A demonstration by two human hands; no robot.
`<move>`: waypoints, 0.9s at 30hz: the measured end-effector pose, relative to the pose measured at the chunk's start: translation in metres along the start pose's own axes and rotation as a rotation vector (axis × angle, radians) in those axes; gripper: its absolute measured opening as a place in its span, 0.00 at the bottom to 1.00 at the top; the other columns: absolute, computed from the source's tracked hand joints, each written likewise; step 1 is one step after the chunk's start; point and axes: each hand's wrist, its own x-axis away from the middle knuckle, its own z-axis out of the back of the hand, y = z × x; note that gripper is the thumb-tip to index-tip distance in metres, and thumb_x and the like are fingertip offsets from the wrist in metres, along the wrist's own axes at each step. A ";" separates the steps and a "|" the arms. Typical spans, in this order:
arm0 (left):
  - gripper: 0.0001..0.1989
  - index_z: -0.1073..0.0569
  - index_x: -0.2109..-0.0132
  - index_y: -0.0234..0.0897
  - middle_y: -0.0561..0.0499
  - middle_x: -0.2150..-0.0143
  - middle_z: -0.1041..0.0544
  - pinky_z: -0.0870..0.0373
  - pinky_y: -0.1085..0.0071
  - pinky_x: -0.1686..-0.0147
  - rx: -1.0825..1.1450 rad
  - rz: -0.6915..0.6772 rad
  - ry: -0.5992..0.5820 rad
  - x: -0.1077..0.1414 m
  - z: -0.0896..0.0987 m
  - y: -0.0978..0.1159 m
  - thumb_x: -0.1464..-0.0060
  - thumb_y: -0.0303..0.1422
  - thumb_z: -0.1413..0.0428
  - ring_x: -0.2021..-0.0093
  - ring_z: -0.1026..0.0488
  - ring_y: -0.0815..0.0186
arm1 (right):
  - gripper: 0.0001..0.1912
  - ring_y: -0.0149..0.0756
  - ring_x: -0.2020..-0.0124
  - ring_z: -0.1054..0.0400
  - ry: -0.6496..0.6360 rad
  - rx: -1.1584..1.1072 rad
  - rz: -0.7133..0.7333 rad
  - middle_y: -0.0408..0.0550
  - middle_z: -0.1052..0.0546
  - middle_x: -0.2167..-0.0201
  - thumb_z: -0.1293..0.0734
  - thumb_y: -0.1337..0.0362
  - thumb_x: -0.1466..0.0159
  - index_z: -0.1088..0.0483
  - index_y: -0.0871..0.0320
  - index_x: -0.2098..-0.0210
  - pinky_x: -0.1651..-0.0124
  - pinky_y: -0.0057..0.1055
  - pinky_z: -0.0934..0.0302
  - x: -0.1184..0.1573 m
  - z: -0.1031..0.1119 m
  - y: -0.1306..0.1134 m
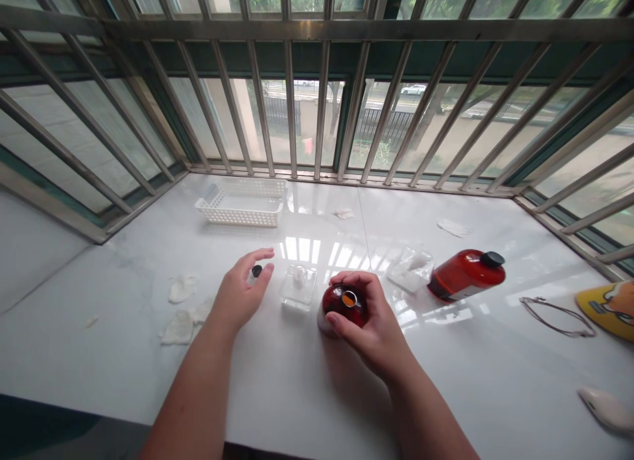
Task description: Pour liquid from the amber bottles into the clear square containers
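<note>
My right hand [369, 318] is wrapped around a red-brown bottle [333, 300] that stands uncapped on the white surface, its round mouth facing up. Just left of it is a small square clear glass bottle [298, 290]. My left hand [241, 292] hovers on the far side of that glass bottle, thumb and fingers apart. A small black cap [256, 270] shows in the gap between the left thumb and forefinger, apparently on the surface; whether a finger touches it is hard to see.
A second red-brown bottle [465, 275], with a black cap, stands right beside a clear glass container [410, 270]. A white basket [242, 212] is at the back. White crumpled pieces [178, 328] lie left. Farther right are a cord [557, 315], a yellow item [607, 308] and a pale object [609, 407].
</note>
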 end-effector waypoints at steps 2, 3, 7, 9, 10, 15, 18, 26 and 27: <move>0.24 0.23 0.32 0.46 0.44 0.26 0.25 0.35 0.48 0.24 0.168 -0.033 -0.129 0.005 -0.006 0.011 0.27 0.49 0.43 0.23 0.32 0.50 | 0.24 0.46 0.37 0.26 0.001 0.000 0.009 0.50 0.26 0.40 0.20 0.57 0.33 0.33 0.45 0.44 0.39 0.44 0.25 0.000 0.000 0.001; 0.26 0.25 0.30 0.46 0.44 0.24 0.28 0.38 0.47 0.22 0.198 -0.051 -0.198 0.007 -0.009 0.015 0.28 0.50 0.42 0.21 0.36 0.50 | 0.24 0.46 0.37 0.26 0.001 -0.003 0.013 0.50 0.26 0.39 0.20 0.57 0.32 0.34 0.45 0.44 0.38 0.44 0.25 0.000 0.000 0.001; 0.28 0.26 0.28 0.47 0.44 0.20 0.33 0.43 0.43 0.20 0.179 -0.068 -0.328 0.012 -0.019 0.027 0.28 0.52 0.41 0.19 0.39 0.47 | 0.24 0.45 0.38 0.25 -0.003 -0.012 0.022 0.50 0.26 0.40 0.20 0.58 0.32 0.34 0.45 0.44 0.40 0.42 0.24 0.000 0.000 0.002; 0.27 0.26 0.27 0.49 0.44 0.22 0.30 0.39 0.43 0.21 0.194 -0.052 -0.338 0.012 -0.022 0.029 0.26 0.51 0.44 0.21 0.36 0.47 | 0.24 0.45 0.38 0.25 -0.003 -0.013 0.020 0.51 0.26 0.40 0.20 0.58 0.32 0.33 0.45 0.44 0.40 0.42 0.24 0.000 0.000 0.002; 0.27 0.27 0.27 0.50 0.44 0.23 0.28 0.36 0.43 0.23 0.205 -0.038 -0.339 0.012 -0.023 0.030 0.26 0.51 0.43 0.22 0.34 0.47 | 0.24 0.45 0.38 0.25 -0.003 -0.011 0.017 0.51 0.26 0.40 0.20 0.58 0.32 0.33 0.45 0.44 0.40 0.42 0.24 0.000 0.000 0.002; 0.19 0.21 0.42 0.47 0.44 0.29 0.22 0.33 0.43 0.25 0.310 0.038 -0.262 0.011 -0.028 0.028 0.34 0.48 0.33 0.25 0.29 0.46 | 0.24 0.46 0.37 0.25 0.003 -0.002 0.007 0.50 0.26 0.39 0.20 0.57 0.32 0.33 0.45 0.44 0.39 0.42 0.24 0.001 0.000 0.002; 0.22 0.22 0.46 0.45 0.44 0.32 0.20 0.33 0.44 0.26 0.398 0.082 -0.244 0.010 -0.029 0.026 0.42 0.45 0.26 0.28 0.25 0.47 | 0.24 0.45 0.37 0.26 0.000 -0.005 0.011 0.50 0.26 0.39 0.20 0.57 0.32 0.34 0.45 0.44 0.39 0.42 0.25 0.001 0.001 0.004; 0.23 0.24 0.50 0.43 0.42 0.33 0.19 0.29 0.45 0.29 0.455 0.115 -0.248 0.009 -0.030 0.024 0.47 0.42 0.23 0.31 0.23 0.47 | 0.24 0.42 0.37 0.27 -0.011 -0.026 0.010 0.48 0.27 0.39 0.21 0.58 0.31 0.34 0.43 0.43 0.38 0.40 0.26 0.002 0.001 0.004; 0.24 0.24 0.48 0.44 0.42 0.33 0.19 0.30 0.45 0.28 0.463 0.113 -0.249 0.009 -0.030 0.024 0.46 0.42 0.23 0.31 0.24 0.48 | 0.24 0.42 0.37 0.27 -0.009 -0.026 0.009 0.48 0.27 0.39 0.21 0.58 0.31 0.34 0.43 0.43 0.38 0.39 0.27 0.002 0.001 0.004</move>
